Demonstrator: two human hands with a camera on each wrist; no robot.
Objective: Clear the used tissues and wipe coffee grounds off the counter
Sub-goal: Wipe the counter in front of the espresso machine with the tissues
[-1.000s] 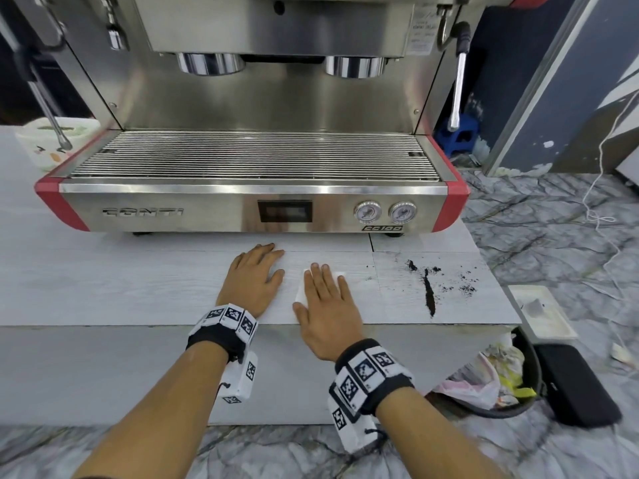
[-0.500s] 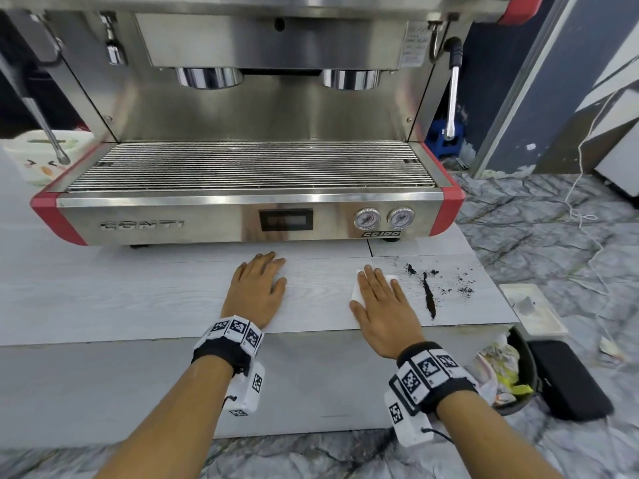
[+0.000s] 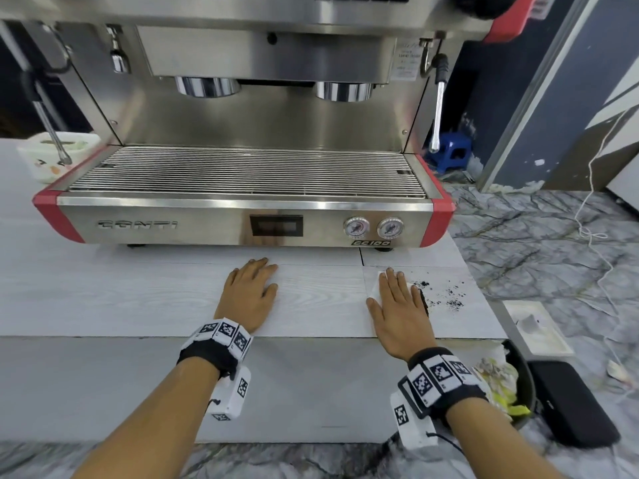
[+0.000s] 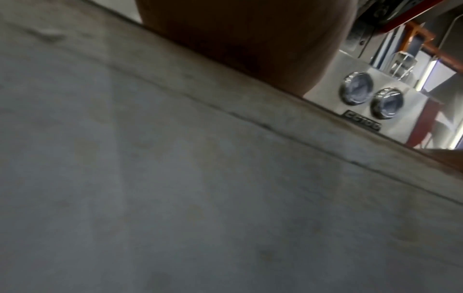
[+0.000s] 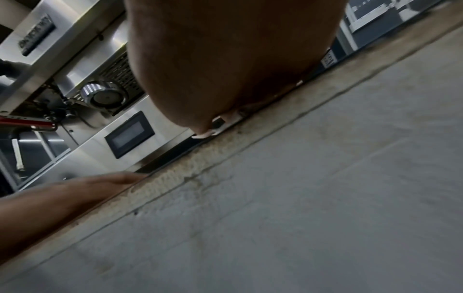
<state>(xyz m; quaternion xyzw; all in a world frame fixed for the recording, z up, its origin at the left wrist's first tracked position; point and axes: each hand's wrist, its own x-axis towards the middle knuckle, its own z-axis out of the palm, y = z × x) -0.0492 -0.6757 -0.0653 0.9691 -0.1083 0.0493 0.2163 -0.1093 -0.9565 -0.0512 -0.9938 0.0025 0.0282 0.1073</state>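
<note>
My right hand (image 3: 397, 299) lies flat with straight fingers on a white tissue (image 3: 375, 288) on the pale wood-grain counter (image 3: 138, 299). The tissue's right edge has reached the dark coffee grounds (image 3: 449, 299), and a small heap sits against the hand's right side. Loose specks lie scattered further right. My left hand (image 3: 252, 288) rests flat and open on the counter in front of the espresso machine (image 3: 242, 223). In the right wrist view only the palm's underside (image 5: 225, 59) and a strip of tissue (image 5: 215, 130) show.
A black bin (image 3: 518, 385) with crumpled waste stands below the counter's right front corner. A white tray (image 3: 532, 326) and a dark flat case (image 3: 574, 402) lie on the marble floor. A white bowl (image 3: 45, 157) sits left of the machine. The steam wand (image 3: 437, 108) hangs at right.
My right hand has slid the tissue rightwards along the counter into the line of coffee grounds, gathering part of it. The left hand has stayed put.
</note>
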